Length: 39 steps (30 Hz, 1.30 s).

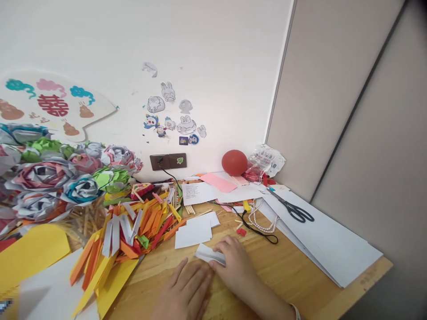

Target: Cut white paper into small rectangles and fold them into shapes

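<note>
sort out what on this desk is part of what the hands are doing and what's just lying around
In hand:
- left hand flat on the desk
- right hand pressing the folded white paper
- white paper slips just beyond

Lying about:
- scissors
- red balloon
- bead string
- coloured paper strips
- paper roses

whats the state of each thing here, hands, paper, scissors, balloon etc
left hand: flat on the table, palm down, holding nothing
right hand: pressing on the folded white paper
folded white paper: partly folded, pinned under fingers
scissors: closed, lying on white sheets
red balloon: inflated, against the wall
paper strips: loose pile
bead string: lying loose
</note>
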Each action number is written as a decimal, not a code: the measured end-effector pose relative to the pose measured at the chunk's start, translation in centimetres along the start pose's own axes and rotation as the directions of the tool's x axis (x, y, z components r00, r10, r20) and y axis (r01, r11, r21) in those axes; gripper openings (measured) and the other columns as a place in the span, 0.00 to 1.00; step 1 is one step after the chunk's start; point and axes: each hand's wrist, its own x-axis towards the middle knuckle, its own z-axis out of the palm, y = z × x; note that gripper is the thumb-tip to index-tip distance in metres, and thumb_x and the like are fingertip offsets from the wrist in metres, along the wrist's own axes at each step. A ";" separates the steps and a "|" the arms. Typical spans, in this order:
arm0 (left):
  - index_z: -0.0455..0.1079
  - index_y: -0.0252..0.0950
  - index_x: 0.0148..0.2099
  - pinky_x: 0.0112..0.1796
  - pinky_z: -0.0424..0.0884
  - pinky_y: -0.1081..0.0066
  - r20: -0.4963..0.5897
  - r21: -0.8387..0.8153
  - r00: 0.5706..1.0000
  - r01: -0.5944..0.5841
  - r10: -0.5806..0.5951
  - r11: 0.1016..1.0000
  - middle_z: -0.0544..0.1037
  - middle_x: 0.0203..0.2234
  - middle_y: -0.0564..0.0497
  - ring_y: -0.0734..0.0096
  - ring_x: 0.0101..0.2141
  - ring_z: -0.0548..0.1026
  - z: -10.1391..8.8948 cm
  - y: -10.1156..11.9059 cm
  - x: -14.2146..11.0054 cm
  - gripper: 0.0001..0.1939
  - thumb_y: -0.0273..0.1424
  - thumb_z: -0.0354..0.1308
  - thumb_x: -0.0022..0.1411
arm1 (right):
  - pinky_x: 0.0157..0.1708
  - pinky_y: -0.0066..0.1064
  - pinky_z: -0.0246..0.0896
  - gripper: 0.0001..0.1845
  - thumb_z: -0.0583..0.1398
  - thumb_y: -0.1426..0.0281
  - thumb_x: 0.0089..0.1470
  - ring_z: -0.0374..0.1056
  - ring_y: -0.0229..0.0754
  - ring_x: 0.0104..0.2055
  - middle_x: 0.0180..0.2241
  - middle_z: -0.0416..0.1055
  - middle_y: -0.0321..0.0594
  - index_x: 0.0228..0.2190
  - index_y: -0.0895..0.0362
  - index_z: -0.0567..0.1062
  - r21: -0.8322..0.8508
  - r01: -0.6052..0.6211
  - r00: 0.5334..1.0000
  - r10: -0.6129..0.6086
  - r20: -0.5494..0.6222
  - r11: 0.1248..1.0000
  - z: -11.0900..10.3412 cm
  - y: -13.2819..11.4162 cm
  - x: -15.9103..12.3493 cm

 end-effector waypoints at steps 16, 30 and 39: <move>0.69 0.36 0.51 0.51 0.65 0.70 0.054 0.170 0.998 -0.028 0.019 0.985 0.77 0.48 0.51 0.67 0.49 0.72 -0.5 0.2 0.4 0.17 0.29 0.49 0.62 | 0.42 0.36 0.58 0.12 0.59 0.78 0.44 0.65 0.47 0.40 0.36 0.72 0.42 0.33 0.56 0.76 0.113 -0.051 0.998 0.048 0.027 0.992 -0.5 0.1 0.4; 0.67 0.36 0.54 0.54 0.61 0.66 0.037 0.191 0.999 -0.032 0.025 0.981 0.73 0.51 0.50 0.65 0.52 0.70 3.4 0.4 -2.4 0.19 0.30 0.47 0.62 | 0.42 0.33 0.59 0.14 0.58 0.81 0.43 0.67 0.44 0.40 0.34 0.74 0.40 0.32 0.56 0.77 0.200 -0.034 0.998 0.024 0.054 0.979 -0.5 -0.2 0.3; 0.68 0.38 0.52 0.54 0.60 0.67 0.039 0.164 0.999 0.004 -0.011 0.986 0.76 0.49 0.50 0.67 0.50 0.71 2.7 0.6 -1.8 0.17 0.32 0.45 0.63 | 0.41 0.33 0.58 0.13 0.57 0.82 0.43 0.66 0.43 0.38 0.32 0.73 0.38 0.29 0.56 0.76 0.148 -0.014 0.999 0.010 0.033 0.989 -0.3 -0.3 0.4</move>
